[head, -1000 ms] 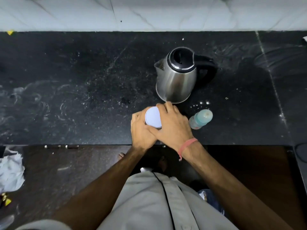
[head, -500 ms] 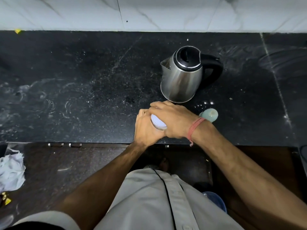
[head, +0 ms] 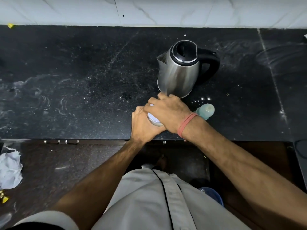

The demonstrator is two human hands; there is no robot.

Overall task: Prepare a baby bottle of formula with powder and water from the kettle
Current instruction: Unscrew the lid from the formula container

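A: In the head view, what are the hands doing?

B: The left hand (head: 143, 126) wraps around the side of a small container (head: 153, 119) with a white lid, near the front edge of the black counter (head: 83, 72). The right hand (head: 167, 112) lies over the lid, fingers curled down on it.

A: Can you see what is inside?

B: No, the lid covers it. The baby bottle (head: 206, 111), pale green, stands just right of the right wrist. The steel kettle (head: 179, 70) is behind the hands, its black lid closed.

A: Any writing to read?

B: None that I can read.
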